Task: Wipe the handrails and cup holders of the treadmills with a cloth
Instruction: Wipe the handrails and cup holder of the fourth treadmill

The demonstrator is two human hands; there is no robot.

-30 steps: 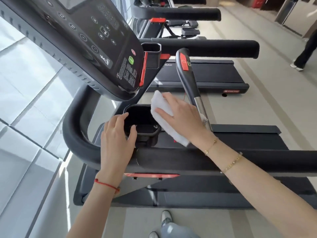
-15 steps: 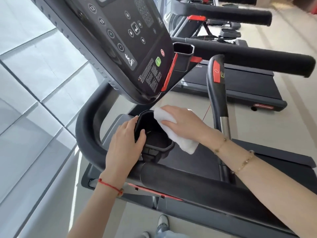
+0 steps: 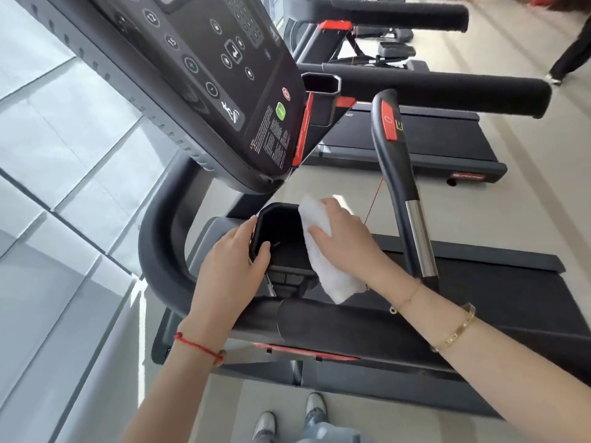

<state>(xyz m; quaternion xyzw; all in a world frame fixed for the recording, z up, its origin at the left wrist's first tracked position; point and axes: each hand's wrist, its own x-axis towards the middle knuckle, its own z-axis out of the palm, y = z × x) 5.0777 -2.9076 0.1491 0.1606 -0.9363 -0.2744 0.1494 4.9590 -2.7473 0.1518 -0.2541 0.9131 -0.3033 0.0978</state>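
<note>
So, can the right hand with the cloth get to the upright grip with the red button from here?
Probably yes. The right hand holds the cloth at the cup holder; the grip stands just beyond, nothing visibly between.

White cloth (image 3: 323, 247) draped over black cup holder (image 3: 281, 238) rim, beside padded handrail (image 3: 351, 324)
</note>
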